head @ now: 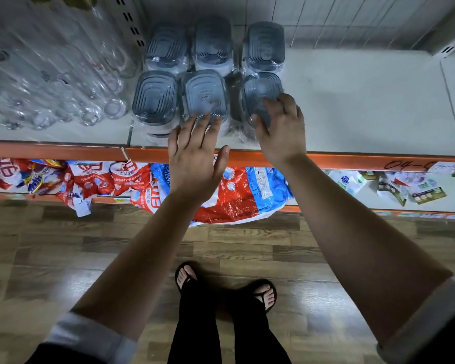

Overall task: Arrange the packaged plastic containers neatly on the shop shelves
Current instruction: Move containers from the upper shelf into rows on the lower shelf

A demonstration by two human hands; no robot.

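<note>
Several packaged plastic containers with grey lids stand in two rows on the white shelf (365, 106). The front row holds a left container (154, 97), a middle container (204, 91) and a right container (259, 91). My left hand (195, 156) is open, fingers spread, its fingertips touching the near edge of the middle container. My right hand (281, 127) curls over the near side of the right container, thumb on its left side and fingers on the lid. Three more containers (213, 43) stand behind.
Clear glass jars (63, 82) crowd the shelf's left part. An orange shelf edge (352, 161) runs across. Below it lie red and blue detergent bags (234, 195) and small packets (418, 187). My sandalled feet (226, 285) stand on the wood-pattern floor.
</note>
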